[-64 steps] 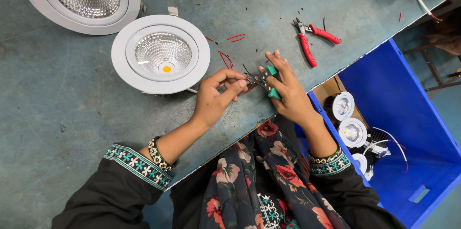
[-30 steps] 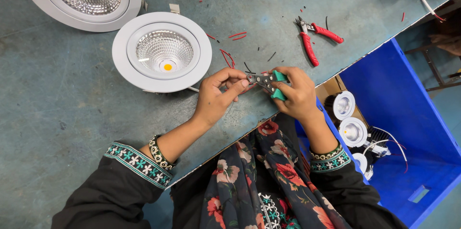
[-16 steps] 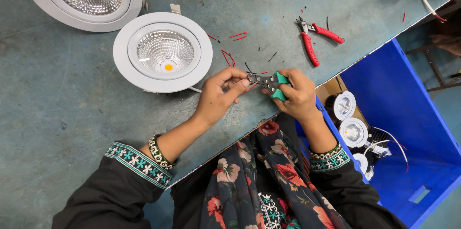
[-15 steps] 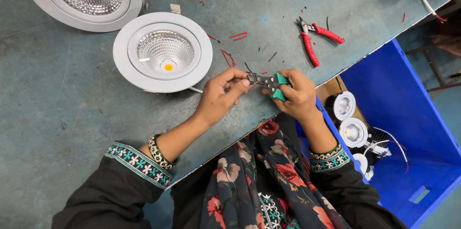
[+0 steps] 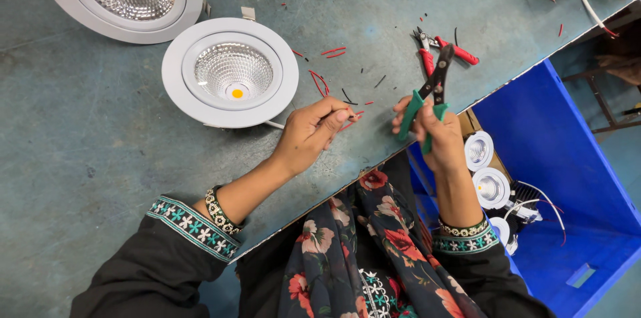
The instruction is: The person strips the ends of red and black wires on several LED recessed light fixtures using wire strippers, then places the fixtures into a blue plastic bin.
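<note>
- Wire stripper (image 5: pixel 427 94) with green grips, raised off the table (image 5: pixel 80 158), sits clamped in the right hand (image 5: pixel 437 138); its black nose points up and away, beyond the fingertips.
- Left hand (image 5: pixel 310 132) pinches a thin red wire (image 5: pixel 347 122) between thumb and forefinger, holding its end steady, probably for stripping.
- White downlight (image 5: pixel 230 71) lies just beyond the left knuckles, its lead running toward that hand.
- Red-handled cutters (image 5: pixel 441 51) rest above the right fingers.
</note>
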